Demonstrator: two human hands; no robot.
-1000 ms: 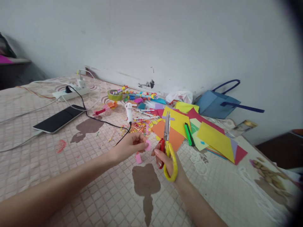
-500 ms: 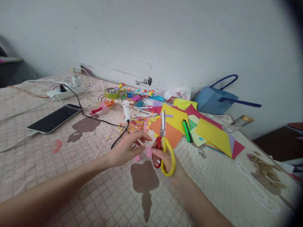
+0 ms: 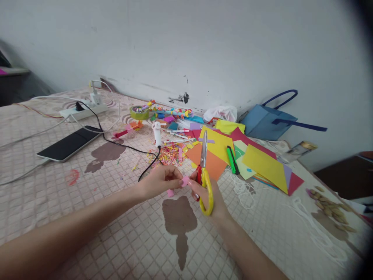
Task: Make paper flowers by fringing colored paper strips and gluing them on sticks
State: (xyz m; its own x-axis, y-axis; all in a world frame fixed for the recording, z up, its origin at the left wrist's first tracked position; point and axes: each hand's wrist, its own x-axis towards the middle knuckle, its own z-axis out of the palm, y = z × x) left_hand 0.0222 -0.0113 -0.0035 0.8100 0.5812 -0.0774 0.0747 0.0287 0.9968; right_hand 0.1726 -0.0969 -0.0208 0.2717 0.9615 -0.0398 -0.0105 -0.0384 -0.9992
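Note:
My left hand (image 3: 161,181) pinches a small piece of pink paper (image 3: 185,181) between thumb and fingers. My right hand (image 3: 208,196) is closed around the red and yellow handles of a pair of scissors (image 3: 204,155), whose blades point up and away from me. The right thumb and finger also meet the near edge of the pink paper. Another pink scrap (image 3: 170,193) lies on the tablecloth just below my left hand. Beyond the hands is a heap of tiny coloured paper clippings (image 3: 170,154), with a white glue gun (image 3: 157,134) standing beside it.
Coloured paper sheets (image 3: 264,165), a green box cutter (image 3: 232,159) and white string (image 3: 241,190) lie to the right. A blue bag (image 3: 266,122) leans on the wall. At left are a phone (image 3: 70,144), a power strip (image 3: 83,112) and trailing cables. Green tape (image 3: 139,112) sits behind.
My left hand has closed its fingers on the pink paper, which has risen between both hands. The scissors have stayed in my right hand. The view has shifted slightly.

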